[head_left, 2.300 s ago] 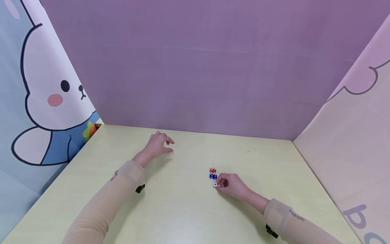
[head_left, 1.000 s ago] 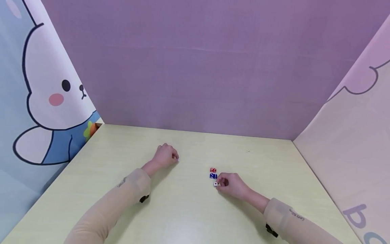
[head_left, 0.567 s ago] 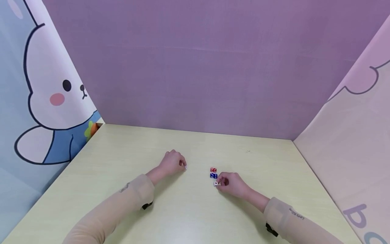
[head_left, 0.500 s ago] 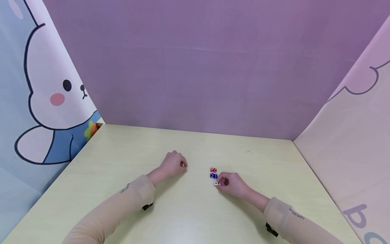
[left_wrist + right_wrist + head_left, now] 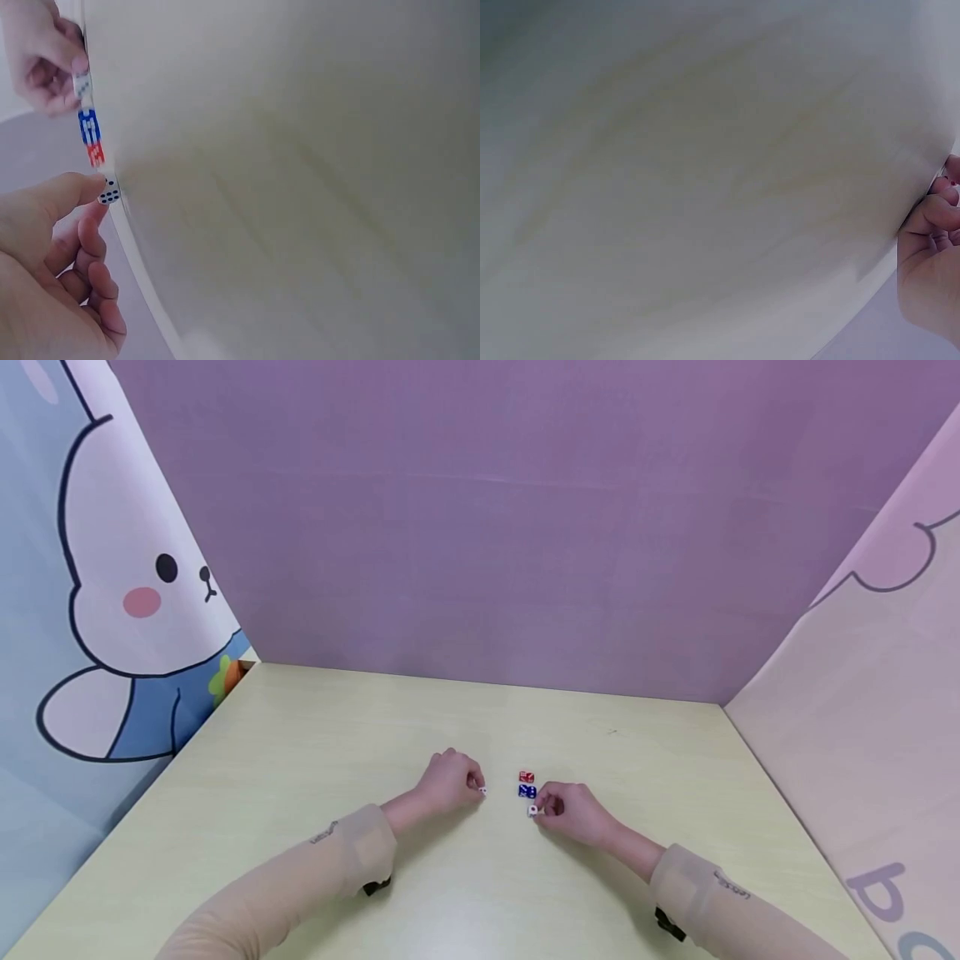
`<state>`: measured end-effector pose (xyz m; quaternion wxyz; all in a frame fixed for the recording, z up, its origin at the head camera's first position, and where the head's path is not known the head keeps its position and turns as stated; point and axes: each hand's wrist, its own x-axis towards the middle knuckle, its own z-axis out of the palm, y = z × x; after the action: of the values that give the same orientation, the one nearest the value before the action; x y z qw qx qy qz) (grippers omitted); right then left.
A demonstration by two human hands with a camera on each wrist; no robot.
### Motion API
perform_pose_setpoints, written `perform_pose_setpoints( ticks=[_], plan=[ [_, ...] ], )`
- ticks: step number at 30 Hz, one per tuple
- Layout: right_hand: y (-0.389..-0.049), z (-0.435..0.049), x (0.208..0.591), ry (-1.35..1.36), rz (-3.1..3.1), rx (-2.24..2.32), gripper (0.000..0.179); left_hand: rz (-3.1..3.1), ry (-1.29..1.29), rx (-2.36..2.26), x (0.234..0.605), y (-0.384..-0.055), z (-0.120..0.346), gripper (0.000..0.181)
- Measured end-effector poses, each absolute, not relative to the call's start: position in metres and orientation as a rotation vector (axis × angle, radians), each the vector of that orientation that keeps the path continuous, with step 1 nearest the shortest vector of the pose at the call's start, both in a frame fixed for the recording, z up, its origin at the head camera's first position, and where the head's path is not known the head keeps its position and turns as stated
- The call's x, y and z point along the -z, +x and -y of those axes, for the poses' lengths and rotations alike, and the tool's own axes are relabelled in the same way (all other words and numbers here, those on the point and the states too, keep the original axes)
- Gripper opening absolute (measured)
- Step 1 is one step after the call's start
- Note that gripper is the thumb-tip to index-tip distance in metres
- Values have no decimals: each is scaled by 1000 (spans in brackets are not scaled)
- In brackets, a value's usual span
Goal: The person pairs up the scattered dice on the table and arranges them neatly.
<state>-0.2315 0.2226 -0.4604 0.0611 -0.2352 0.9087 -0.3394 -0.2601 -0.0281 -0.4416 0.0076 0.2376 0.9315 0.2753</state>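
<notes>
My left hand (image 5: 448, 782) pinches a white die (image 5: 483, 791) between thumb and finger, low over the table; its dark pips show on the white die (image 5: 109, 193) in the left wrist view. To the right, my right hand (image 5: 573, 812) has thumb and finger on another white die (image 5: 532, 811) at the table surface. Just beyond that die sits a pair of blue dice (image 5: 527, 791), side by side, and behind them a pair of red dice (image 5: 527, 777). In the right wrist view only part of the right hand (image 5: 930, 262) shows, at the right edge.
The pale wooden table (image 5: 360, 718) runs back to a purple panel (image 5: 480, 543). A printed sheet with a rabbit (image 5: 112, 577) stands along the left side, and a pink and cream sheet (image 5: 862, 693) along the right.
My left hand, at first parted-fingered at the back left, has come to pinch a white die and moved right and nearer, towards the other dice. The right hand stays at its die.
</notes>
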Motion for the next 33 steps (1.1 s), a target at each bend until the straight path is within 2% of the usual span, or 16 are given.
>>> perform_pose_setpoints(
  ticks=[17, 33],
  plan=[
    [-229, -221, 458, -715, -2776, 1014, 13, -2867, 806, -817, 441, -247, -15, 8],
    [-227, -219, 456, -705, -2769, 1038, 13, -2902, 853, -763, 442, -244, -25, 8]
  ],
)
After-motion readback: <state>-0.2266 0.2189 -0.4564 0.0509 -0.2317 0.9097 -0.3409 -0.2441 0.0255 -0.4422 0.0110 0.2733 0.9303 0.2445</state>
